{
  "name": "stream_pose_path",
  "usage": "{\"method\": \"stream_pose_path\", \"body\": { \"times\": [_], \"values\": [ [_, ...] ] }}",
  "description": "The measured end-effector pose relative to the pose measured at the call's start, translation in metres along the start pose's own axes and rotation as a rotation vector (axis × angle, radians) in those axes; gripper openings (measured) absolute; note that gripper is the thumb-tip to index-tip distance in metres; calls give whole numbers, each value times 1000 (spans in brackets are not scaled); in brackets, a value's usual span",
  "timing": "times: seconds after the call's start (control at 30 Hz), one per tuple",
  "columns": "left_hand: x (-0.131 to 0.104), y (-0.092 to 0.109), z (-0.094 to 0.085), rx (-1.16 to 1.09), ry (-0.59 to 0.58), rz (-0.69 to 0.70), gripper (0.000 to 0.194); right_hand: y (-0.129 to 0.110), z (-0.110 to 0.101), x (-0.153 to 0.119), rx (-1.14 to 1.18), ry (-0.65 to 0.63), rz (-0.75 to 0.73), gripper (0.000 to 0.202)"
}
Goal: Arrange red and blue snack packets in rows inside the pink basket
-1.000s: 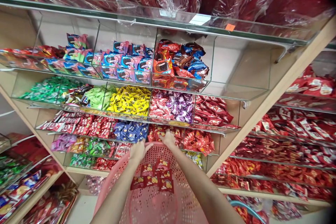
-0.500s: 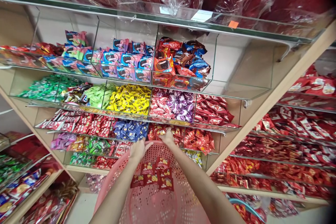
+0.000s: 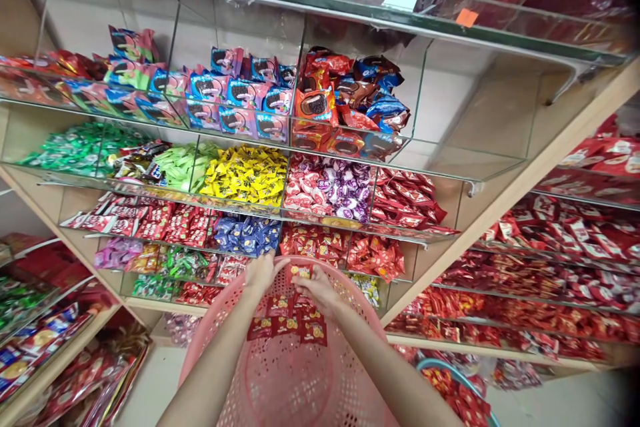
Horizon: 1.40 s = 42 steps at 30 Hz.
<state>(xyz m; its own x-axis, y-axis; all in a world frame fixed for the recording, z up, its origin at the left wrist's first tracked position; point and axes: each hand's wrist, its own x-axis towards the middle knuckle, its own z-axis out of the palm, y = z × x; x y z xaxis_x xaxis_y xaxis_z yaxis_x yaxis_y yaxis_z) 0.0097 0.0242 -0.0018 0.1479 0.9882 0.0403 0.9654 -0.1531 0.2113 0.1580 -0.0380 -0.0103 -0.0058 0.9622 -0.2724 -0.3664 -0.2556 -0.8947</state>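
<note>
So the pink basket (image 3: pixel 200 337) was right up against the shelves, and a small bunch of red packets (image 3: pixel 287 325) already lay inside it, bunched toward the far wall. One more, a red packet (image 3: pixel 301 271), was just inside the far rim, pinched between the thumb and fingers of the right hand (image 3: pixel 320 290), so that one wasn't down with the others yet. Left hand (image 3: pixel 260 275) had its fingers closed over the far rim, left of the middle, though the tips were too hidden to tell much. Plenty left on the shelf btw: a whole heap of matching packs (image 3: pixel 315 240) sat right behind the rim.

Around that, blue packets (image 3: pixel 247 235) were just beyond the left hand, orange-red packets (image 3: pixel 375 255) filled the next bin to the right, and yellow packets (image 3: pixel 245 173) sat one shelf up. A blue-rimmed basket (image 3: pixel 434 361) was down by the lower right. What got in the way was mostly the basket's own far rim, plus the glass shelf edge (image 3: pixel 350 224) hanging over that heap
</note>
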Motion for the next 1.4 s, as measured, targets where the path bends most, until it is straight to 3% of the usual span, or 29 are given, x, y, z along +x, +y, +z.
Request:
{"method": "stream_pose_path", "body": {
  "times": [0.17,0.5,0.63,0.77,0.9,1.07,1.27,1.4],
  "values": [
    [-1,0,0,-2,10,11,72,28,-6,-19,77,-83,308,43],
    [-2,2,-2,-9,0,-8,66,43,-32,-45,-209,100,398,33],
    [-2,-2,-1,-44,-13,20,57,40,-30,-45,-42,85,308,34],
    [-2,-18,-2,-224,-70,84,42,33,-25,-37,124,47,202,37],
    [4,-36,-9,-449,-238,223,30,29,-26,-30,240,19,112,38],
    [12,-39,-22,-611,-555,409,37,29,-16,-20,231,8,39,37],
    [13,-43,-24,-577,-491,449,40,27,16,-7,220,-66,-19,40],
    [14,-47,-22,-590,-504,450,39,28,17,-5,209,-68,-24,40]
  ]
}}
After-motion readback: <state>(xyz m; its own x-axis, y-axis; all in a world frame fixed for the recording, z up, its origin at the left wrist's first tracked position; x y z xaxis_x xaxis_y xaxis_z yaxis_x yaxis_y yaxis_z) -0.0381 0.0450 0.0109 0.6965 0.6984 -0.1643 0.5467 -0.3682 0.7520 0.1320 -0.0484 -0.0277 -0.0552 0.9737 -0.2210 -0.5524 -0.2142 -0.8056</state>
